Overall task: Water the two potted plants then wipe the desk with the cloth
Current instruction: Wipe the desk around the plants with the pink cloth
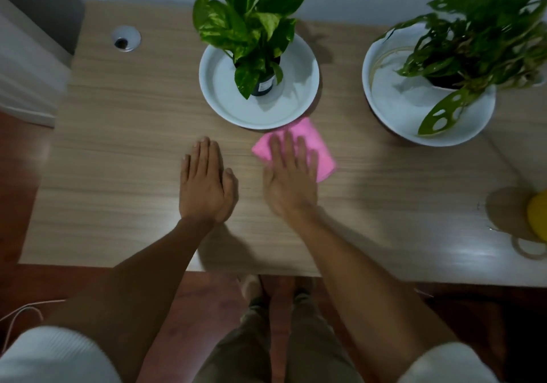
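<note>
The wiping stage looks under way. The right hand (288, 175) lies flat on the pink cloth (318, 148), fingers (284, 148) spread and pressing it to the table (124, 160) just in front of the left plant's white saucer (213, 86) — not gripping it. The left hand (204, 181) rests palm-down beside it, fingers together, holding nothing. The yellow watering vessel (537, 215) stands set aside, well right of that saucer, so watering seems finished — though wet soil cannot be confirmed. Most of the table probably remains to wipe.
</note>
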`<state>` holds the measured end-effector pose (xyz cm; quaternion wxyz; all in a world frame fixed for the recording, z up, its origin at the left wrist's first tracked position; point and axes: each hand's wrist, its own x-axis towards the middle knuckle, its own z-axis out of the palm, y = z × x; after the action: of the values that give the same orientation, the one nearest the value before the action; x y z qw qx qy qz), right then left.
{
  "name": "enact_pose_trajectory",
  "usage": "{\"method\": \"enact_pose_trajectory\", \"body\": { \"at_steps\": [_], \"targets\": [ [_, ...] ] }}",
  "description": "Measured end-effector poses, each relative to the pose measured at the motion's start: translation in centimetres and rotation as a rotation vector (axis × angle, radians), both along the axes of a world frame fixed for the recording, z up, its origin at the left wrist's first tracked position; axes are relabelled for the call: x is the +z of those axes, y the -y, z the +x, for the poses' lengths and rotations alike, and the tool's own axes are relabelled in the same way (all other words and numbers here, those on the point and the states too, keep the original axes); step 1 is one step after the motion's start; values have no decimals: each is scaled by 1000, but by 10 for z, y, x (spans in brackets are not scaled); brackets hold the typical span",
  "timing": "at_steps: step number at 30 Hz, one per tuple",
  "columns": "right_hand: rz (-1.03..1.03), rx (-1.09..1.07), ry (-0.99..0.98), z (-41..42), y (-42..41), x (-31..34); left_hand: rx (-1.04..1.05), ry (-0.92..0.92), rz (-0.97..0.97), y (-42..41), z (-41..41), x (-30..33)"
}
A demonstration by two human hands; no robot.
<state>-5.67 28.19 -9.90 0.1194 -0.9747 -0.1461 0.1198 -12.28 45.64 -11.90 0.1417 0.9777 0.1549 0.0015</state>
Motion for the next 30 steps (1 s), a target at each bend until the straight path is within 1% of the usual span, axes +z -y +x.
{"method": "enact_pose_trajectory", "body": {
  "at_steps": [2,4,5,6,10,12,14,16,19,22,23,24,25,27,29,30],
  "targets": [
    [-21,109,1,-9,-5,-1,-9,7,0,-1,1,0],
    [-27,226,2,7,14,-2,2,8,-12,0,1,2],
    [-15,240,7,18,28,-3,9,8,-15,0,1,3],
    [0,202,17,32,43,-3,14,7,-16,1,1,4],
    [-23,-110,1,83,82,-2,10,4,-12,1,3,3],
    [-19,-211,-21,82,72,0,12,15,1,0,4,2],
    [9,-256,-23,59,46,3,7,17,6,0,3,0],
    [38,-196,-30,26,12,5,2,18,18,0,3,1],
    [41,25,-51,-12,-23,6,6,7,29,-4,3,0],
    [19,303,-2,-12,9,1,11,5,35,-2,4,-1],
    [31,344,8,-5,30,-1,14,7,36,-1,4,-1],
    [51,321,15,5,52,-2,16,7,39,-1,3,-2],
    [59,239,19,17,74,-3,19,4,40,0,3,-2],
    [34,4,28,43,115,-3,22,-4,33,0,4,-3],
    [-6,-192,-5,54,132,-2,21,-6,32,0,4,-2],
    [-13,-266,-15,54,127,-3,20,-6,30,0,4,-2]
  ]
}}
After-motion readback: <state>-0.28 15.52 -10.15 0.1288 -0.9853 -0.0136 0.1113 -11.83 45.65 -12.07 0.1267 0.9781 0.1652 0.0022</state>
